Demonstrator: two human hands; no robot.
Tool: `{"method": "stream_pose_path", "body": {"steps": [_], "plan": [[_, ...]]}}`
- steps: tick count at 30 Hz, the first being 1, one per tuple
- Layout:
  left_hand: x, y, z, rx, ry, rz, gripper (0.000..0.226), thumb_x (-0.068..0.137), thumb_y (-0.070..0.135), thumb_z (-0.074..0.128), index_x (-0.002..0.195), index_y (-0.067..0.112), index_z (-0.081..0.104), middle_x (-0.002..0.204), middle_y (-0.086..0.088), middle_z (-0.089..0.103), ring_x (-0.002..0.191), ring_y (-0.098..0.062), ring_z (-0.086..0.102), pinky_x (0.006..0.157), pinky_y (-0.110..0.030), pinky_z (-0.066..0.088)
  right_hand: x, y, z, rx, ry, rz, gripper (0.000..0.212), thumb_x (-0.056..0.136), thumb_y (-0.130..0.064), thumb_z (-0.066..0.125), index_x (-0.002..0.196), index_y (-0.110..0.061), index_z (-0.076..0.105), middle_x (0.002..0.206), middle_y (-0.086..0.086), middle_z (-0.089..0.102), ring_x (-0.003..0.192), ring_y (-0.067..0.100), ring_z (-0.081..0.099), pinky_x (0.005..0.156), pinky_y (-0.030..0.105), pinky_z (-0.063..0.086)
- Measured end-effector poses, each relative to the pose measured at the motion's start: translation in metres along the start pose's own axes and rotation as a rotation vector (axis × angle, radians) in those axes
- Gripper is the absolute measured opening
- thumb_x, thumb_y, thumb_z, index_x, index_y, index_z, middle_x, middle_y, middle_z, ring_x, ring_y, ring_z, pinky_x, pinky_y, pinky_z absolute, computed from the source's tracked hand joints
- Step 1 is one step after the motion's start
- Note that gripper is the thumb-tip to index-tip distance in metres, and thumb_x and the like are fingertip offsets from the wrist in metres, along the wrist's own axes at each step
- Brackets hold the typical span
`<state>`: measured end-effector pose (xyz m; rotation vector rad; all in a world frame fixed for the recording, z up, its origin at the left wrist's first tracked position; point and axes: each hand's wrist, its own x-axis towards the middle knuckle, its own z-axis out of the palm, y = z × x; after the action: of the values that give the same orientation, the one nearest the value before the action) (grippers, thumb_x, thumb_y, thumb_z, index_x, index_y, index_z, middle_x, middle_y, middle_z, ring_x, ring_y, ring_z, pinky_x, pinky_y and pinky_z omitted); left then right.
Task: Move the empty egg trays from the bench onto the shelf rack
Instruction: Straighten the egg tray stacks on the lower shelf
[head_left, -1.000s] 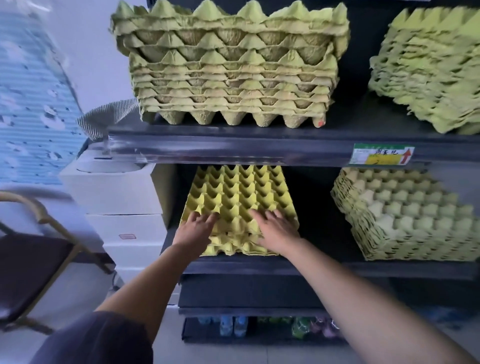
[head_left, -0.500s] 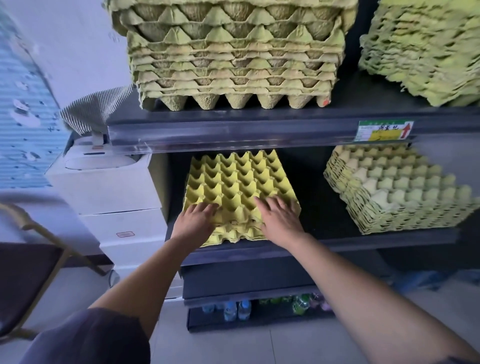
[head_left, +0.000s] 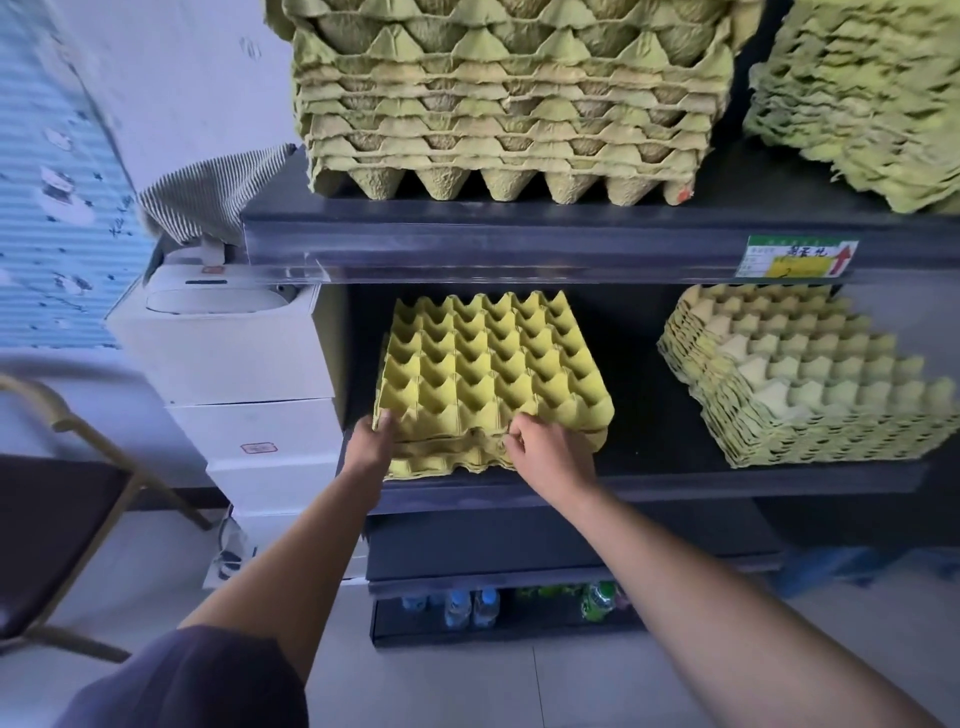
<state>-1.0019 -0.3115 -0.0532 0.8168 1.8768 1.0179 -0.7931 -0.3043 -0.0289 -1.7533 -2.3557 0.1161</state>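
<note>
The egg trays (head_left: 488, 374) lie as a short stack on the middle shelf (head_left: 654, 457) of the rack, their near edge just inside the shelf lip. Both hands have drawn back from lying flat on the top tray to its near rim. The left hand (head_left: 371, 447) pinches the near-left corner, thumb on top. The right hand (head_left: 553, 454) has its fingers (head_left: 522, 428) curled against the rim; whether they grip cannot be told. Judgement: this stack is placed, and only final alignment and release remain.

Matt, rough moulded paper pulp made up the egg trays (head_left: 493, 364). The shelf rack (head_left: 675, 488) was dark and matt, edged by a glossy clear plastic strip (head_left: 519, 260). The striped cloth (head_left: 208, 192) looked woven, the white boxes (head_left: 249, 441) smooth, the floor tiles (head_left: 467, 686) faintly glossy.
</note>
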Motion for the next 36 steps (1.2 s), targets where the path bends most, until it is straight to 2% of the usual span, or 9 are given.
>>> {"method": "stream_pose_path", "body": {"steps": [2, 4, 8, 14, 18, 23, 29, 33, 36], "plan": [[0.005, 0.0, -0.005, -0.021, -0.064, -0.052, 0.041, 0.097, 0.043, 0.036, 0.104, 0.006, 0.054, 0.101, -0.014, 0.052, 0.083, -0.024, 0.047, 0.075, -0.034, 0.038, 0.002, 0.001, 0.005, 0.118, -0.217, 0.176, 0.033, 0.097, -0.041, 0.043, 0.08, -0.015, 0.053, 0.077, 0.002, 0.06, 0.069, 0.023, 0.059, 0.057, 0.028, 0.042], [0.01, 0.001, -0.006, -0.056, -0.112, -0.117, 0.044, 0.095, 0.049, 0.039, 0.11, 0.01, 0.053, 0.105, -0.012, 0.051, 0.089, -0.027, 0.049, 0.078, -0.036, 0.039, 0.004, 0.001, 0.01, 0.408, -0.362, 0.347, 0.031, 0.096, -0.044, 0.043, 0.091, -0.015, 0.055, 0.086, 0.008, 0.064, 0.075, 0.024, 0.062, 0.07, 0.034, 0.053], [0.008, 0.002, 0.001, -0.224, -0.224, -0.253, 0.045, 0.091, 0.057, 0.041, 0.116, 0.02, 0.05, 0.093, -0.001, 0.06, 0.092, -0.029, 0.053, 0.08, -0.035, 0.039, 0.01, -0.006, 0.008, 1.084, -0.439, 0.728, 0.045, 0.096, -0.037, 0.051, 0.13, -0.007, 0.046, 0.115, 0.018, 0.059, 0.102, 0.029, 0.061, 0.084, 0.037, 0.051], [0.016, 0.024, 0.002, -0.293, -0.116, -0.195, 0.041, 0.085, 0.042, 0.061, 0.102, 0.004, 0.058, 0.084, -0.01, 0.056, 0.064, -0.025, 0.056, 0.06, -0.033, 0.051, 0.022, -0.012, 0.003, 1.536, -0.379, 0.941, 0.043, 0.091, -0.035, 0.061, 0.119, -0.006, 0.046, 0.114, 0.018, 0.05, 0.103, 0.031, 0.054, 0.091, 0.04, 0.047], [0.015, 0.04, 0.006, -0.215, -0.072, -0.109, 0.04, 0.091, 0.037, 0.052, 0.114, 0.004, 0.051, 0.092, -0.012, 0.056, 0.069, -0.025, 0.056, 0.053, -0.032, 0.051, 0.028, -0.014, -0.005, 1.574, -0.408, 0.96, 0.062, 0.087, -0.043, 0.063, 0.131, -0.005, 0.042, 0.12, 0.021, 0.05, 0.108, 0.034, 0.056, 0.094, 0.046, 0.046], [0.002, 0.04, 0.017, -0.186, -0.139, -0.099, 0.042, 0.093, 0.033, 0.05, 0.125, 0.01, 0.039, 0.114, -0.015, 0.053, 0.088, -0.029, 0.057, 0.063, -0.04, 0.054, 0.04, -0.031, -0.012, 1.635, -0.417, 1.063, 0.083, 0.072, -0.056, 0.073, 0.134, -0.015, 0.036, 0.123, 0.024, 0.045, 0.106, 0.043, 0.054, 0.083, 0.051, 0.052], [-0.012, 0.049, 0.019, -0.018, -0.253, 0.006, 0.048, 0.089, 0.032, 0.057, 0.126, 0.012, 0.033, 0.105, -0.014, 0.052, 0.074, -0.023, 0.055, 0.049, -0.03, 0.048, 0.054, -0.034, 0.0, 1.66, -0.244, 1.147, 0.062, 0.073, -0.042, 0.076, 0.12, -0.012, 0.049, 0.118, 0.018, 0.048, 0.107, 0.042, 0.049, 0.067, 0.052, 0.056], [-0.016, 0.045, 0.0, 0.063, -0.407, 0.07, 0.06, 0.086, 0.039, 0.062, 0.133, 0.016, 0.034, 0.114, -0.007, 0.054, 0.093, -0.02, 0.054, 0.074, -0.031, 0.044, 0.059, -0.031, 0.002, 1.675, -0.169, 1.15, 0.048, 0.078, -0.037, 0.07, 0.114, -0.012, 0.05, 0.121, 0.019, 0.046, 0.106, 0.045, 0.05, 0.055, 0.054, 0.055], [-0.013, 0.041, -0.013, -0.058, -0.451, 0.043, 0.066, 0.082, 0.064, 0.045, 0.132, 0.02, 0.043, 0.126, -0.008, 0.054, 0.109, -0.028, 0.055, 0.091, -0.042, 0.041, 0.056, -0.032, 0.01, 1.669, -0.12, 1.153, 0.052, 0.071, -0.038, 0.074, 0.112, -0.014, 0.054, 0.119, 0.018, 0.05, 0.103, 0.044, 0.051, 0.054, 0.056, 0.055]]}}
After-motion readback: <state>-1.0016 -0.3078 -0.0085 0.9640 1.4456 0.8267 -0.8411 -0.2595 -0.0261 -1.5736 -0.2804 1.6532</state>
